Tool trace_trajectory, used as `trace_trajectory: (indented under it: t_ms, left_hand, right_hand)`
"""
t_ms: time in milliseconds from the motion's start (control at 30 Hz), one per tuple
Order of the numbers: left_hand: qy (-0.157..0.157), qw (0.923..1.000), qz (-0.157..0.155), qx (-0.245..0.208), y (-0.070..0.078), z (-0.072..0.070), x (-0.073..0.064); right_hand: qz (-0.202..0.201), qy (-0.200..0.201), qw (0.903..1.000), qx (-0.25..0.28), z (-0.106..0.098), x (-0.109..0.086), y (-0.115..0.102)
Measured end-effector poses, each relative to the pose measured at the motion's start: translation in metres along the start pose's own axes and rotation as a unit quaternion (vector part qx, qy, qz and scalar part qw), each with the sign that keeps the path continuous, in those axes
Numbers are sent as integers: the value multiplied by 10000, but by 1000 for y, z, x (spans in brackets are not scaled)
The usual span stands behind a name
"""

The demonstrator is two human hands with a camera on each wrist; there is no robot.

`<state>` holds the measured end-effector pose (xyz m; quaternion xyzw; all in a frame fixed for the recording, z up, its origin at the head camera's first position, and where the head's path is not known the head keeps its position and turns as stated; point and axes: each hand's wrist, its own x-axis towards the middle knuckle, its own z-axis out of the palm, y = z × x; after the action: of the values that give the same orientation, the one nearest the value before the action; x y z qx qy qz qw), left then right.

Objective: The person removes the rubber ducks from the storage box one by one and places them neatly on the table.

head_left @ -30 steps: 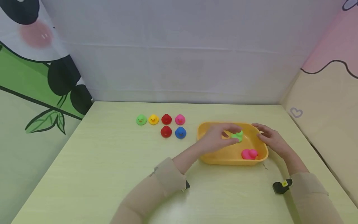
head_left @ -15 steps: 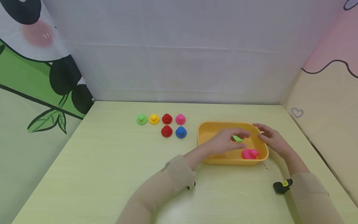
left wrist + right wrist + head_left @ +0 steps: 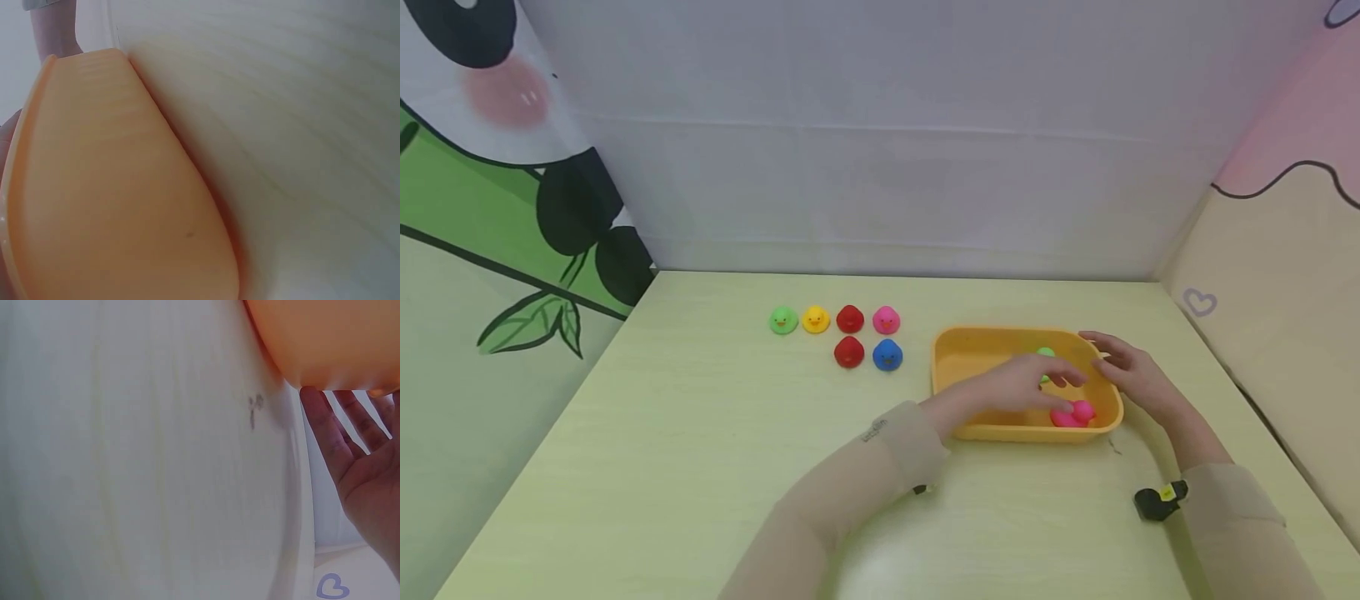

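Observation:
A yellow-orange plastic tray (image 3: 977,432) sits right of centre on the table; its outer wall fills much of the left wrist view. Inside it lie a pink toy duck (image 3: 1083,411) at the near right and a light green toy duck (image 3: 1046,352), partly covered by my left hand (image 3: 1026,383). That hand hangs over the tray, fingers spread, its thumb tip overlapping the pink duck in the head view. With fairly straight fingers, my right hand (image 3: 1135,379) touches the tray's right end. In the right wrist view the fingers (image 3: 328,428) reach up to the tray wall.
Left of the tray stand more toy ducks in two rows: green (image 3: 783,320), yellow (image 3: 816,319), red (image 3: 850,319) and pink (image 3: 886,320) behind, another red one (image 3: 849,352) and a blue one (image 3: 887,355) in front. Printed cloth walls (image 3: 895,192) surround the table.
My left hand has let go of the green duck in the tray and moved right and nearer, over to the pink duck. The right hand stays at the tray's end.

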<state>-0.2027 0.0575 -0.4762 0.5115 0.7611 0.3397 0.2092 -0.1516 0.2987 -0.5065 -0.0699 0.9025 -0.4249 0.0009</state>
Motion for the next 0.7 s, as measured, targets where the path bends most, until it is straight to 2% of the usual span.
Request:
trace_trajectory:
  t_ms: [233,433,700]
  left_hand:
    - [-209,9995,-243,-4,-1,7,10]
    - [-389,9990,-169,129,-5,13,16]
    - [-586,9980,-187,172,-7,13,15]
  right_hand:
    - [-41,26,10000,13,1,-1,1]
    - [-20,34,10000,-59,2,0,2]
    - [44,-11,10000,-74,3,2,4]
